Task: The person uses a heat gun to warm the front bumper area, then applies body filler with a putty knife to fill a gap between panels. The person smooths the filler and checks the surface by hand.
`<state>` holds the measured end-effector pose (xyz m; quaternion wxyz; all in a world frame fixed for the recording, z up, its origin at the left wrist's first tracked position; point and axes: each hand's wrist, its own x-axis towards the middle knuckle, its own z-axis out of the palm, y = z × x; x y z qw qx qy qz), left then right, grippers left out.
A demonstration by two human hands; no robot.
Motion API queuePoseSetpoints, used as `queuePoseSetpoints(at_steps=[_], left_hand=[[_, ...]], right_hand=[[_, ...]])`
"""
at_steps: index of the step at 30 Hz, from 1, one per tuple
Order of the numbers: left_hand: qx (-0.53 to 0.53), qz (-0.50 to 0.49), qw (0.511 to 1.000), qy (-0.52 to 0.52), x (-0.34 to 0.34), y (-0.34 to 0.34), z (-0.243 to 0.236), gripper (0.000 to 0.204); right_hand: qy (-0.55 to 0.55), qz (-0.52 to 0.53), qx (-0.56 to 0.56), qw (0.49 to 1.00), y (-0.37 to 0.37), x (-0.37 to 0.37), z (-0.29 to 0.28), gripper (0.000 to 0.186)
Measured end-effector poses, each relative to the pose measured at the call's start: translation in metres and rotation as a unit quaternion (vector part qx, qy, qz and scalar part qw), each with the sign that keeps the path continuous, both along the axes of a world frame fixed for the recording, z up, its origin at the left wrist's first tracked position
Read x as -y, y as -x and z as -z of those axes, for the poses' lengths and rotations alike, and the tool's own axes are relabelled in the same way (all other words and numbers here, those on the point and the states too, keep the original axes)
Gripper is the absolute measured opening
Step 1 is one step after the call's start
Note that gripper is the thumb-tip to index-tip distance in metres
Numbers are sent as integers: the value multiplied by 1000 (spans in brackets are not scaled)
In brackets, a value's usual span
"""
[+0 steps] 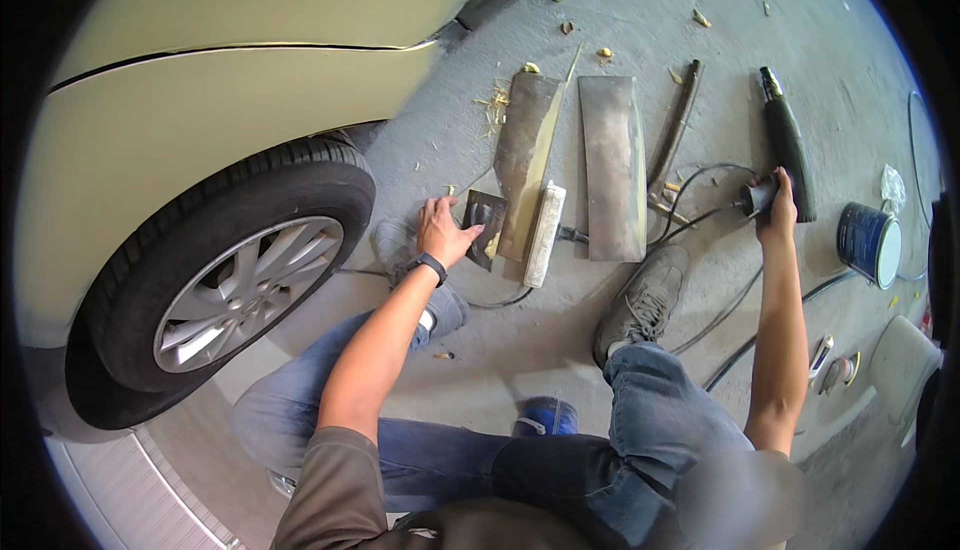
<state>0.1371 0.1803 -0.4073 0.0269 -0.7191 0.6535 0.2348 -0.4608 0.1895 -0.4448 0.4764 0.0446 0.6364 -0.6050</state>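
At the right, my right hand [783,208] is wrapped round the handle of a black heat gun [789,150] with a silver nozzle, which lies on the floor pointing away. My left hand [448,234] is low over the floor at centre left, fingers apart. Its thumb is at the edge of a small dark square plate [484,220] smeared with yellowish filler; whether it presses on the plate I cannot tell. Just right of that plate lie a long grimy white bar [545,235] and a grey metal sheet [522,130] with a yellowish edge. A second such sheet [610,165] lies further right.
A pale yellow car panel [250,90] and a wheel [240,300] fill the left. Beyond the right-hand sheet lies a hammer-like tool [680,130]. Dark cords [700,215] cross the floor near my shoe [648,300]. A blue can [866,245] stands at the right.
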Motion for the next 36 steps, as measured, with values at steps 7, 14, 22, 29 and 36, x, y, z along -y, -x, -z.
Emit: queuePoseSetpoints(at_steps=[7, 14, 22, 29, 36], left_hand=[[-15, 26, 999, 35, 3, 0, 7, 67], [-28, 30, 996, -78, 24, -15, 12, 63], [-436, -145, 847, -268, 56, -2, -98, 38], [-393, 96, 848, -343, 72, 77, -214, 38], [-362, 78, 870, -327, 74, 84, -240, 34]], right_hand=[[-164, -88, -192, 964, 7, -53, -26, 52], [-126, -140, -456, 870, -40, -77, -33, 50], [76, -363, -274, 887, -181, -59, -128, 22], [174, -524, -56, 832, -259, -7, -191, 37], [145, -410, -163, 885, -271, 3, -216, 41]])
